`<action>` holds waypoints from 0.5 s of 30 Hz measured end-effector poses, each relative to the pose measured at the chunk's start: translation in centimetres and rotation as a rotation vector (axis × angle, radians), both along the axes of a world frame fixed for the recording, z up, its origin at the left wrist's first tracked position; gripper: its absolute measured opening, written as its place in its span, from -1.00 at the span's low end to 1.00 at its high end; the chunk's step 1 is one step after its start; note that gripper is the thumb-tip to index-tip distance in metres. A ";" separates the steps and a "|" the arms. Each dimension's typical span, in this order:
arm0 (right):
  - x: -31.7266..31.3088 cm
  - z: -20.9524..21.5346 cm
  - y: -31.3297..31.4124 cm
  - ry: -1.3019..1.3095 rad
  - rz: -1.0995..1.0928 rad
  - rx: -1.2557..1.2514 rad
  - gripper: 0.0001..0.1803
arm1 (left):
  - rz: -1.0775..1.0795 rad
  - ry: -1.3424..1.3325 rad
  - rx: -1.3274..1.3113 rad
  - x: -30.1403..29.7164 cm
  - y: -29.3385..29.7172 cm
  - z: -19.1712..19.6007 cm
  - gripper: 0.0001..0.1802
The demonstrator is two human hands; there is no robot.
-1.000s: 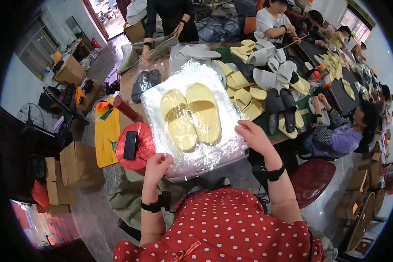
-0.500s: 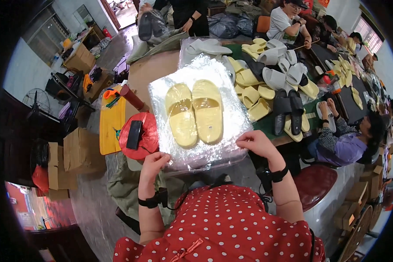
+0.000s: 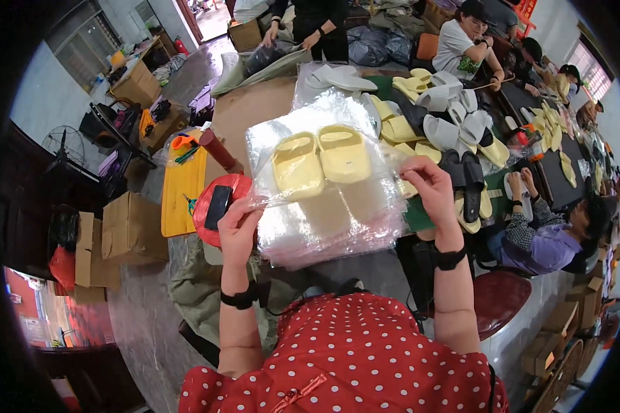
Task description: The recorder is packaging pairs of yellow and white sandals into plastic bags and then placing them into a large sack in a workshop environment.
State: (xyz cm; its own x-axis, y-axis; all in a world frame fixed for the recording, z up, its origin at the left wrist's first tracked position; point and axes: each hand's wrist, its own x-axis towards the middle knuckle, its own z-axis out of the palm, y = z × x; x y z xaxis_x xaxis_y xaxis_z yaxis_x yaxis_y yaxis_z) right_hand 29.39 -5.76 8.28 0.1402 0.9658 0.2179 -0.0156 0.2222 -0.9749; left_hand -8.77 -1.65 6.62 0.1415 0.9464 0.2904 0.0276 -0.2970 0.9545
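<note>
A pair of pale yellow slide slippers (image 3: 344, 160) lies side by side inside a clear plastic bag (image 3: 386, 171). My left hand (image 3: 239, 226) is closed, pinching the bag's near left corner. At the opposite near corner, the fingers of my right hand (image 3: 430, 189) are pinched on the same bag. Its near edge is raised, so the slippers tilt and look foreshortened. Beneath them is a thick stack of shiny clear bags (image 3: 310, 237) on the table.
Left of the stack are a red twine roll (image 3: 235, 184) with a black phone (image 3: 218, 206) on it, and a dark red cylinder (image 3: 217, 149). Loose yellow, grey and black slippers (image 3: 441, 131) are heaped to the right. A co-worker in purple (image 3: 548, 237) sits at the right.
Both hands have moved up and away from me, lifting the bag's near edge and tilting the slippers. Across the table, a person's hands have lowered a bag of dark slippers into a sack.
</note>
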 end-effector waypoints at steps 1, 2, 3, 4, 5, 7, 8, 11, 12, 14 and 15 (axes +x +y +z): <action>-0.2 -0.5 0.3 -0.056 -0.048 0.093 -0.91 | 0.034 0.003 0.075 0.1 0.2 -0.8 -0.80; -0.3 -1.3 0.6 -0.111 -0.096 0.186 -0.91 | 0.067 0.007 0.149 0.2 0.5 -1.9 -0.78; 0.1 -3.0 0.5 -0.141 -0.081 0.106 -0.90 | 0.050 0.036 0.135 -0.5 0.6 -3.8 -0.78; 0.7 -5.0 0.3 -0.161 -0.067 -0.023 -0.91 | 0.017 0.217 0.105 -0.7 0.8 -4.8 -0.80; 1.0 -6.9 0.1 -0.268 -0.059 -0.015 -0.90 | -0.032 0.371 0.197 -0.8 0.7 -6.1 -0.80; 1.3 -9.4 -0.7 -0.555 -0.054 0.030 -0.86 | -0.085 0.523 0.285 -1.0 0.1 -7.8 -0.80; 1.3 -10.0 -1.0 -0.552 -0.052 0.028 -0.86 | -0.097 0.591 0.268 -1.0 -0.4 -8.2 -0.80; 0.9 -9.0 -1.9 -0.770 -0.162 0.092 -0.78 | -0.100 0.675 0.226 -1.0 -1.3 -7.5 -0.78; 0.4 -7.9 -2.1 -0.767 -0.158 0.091 -0.78 | -0.091 0.691 0.214 -1.0 -1.4 -6.8 -0.77; -1.4 -5.4 -2.0 -0.781 -0.389 0.137 -0.66 | -0.100 0.725 0.248 -1.5 -1.1 -6.1 -0.70; -2.1 -4.1 -2.1 -0.845 -0.425 0.168 -0.58 | 0.086 0.696 0.279 -1.6 -1.1 -5.6 -0.65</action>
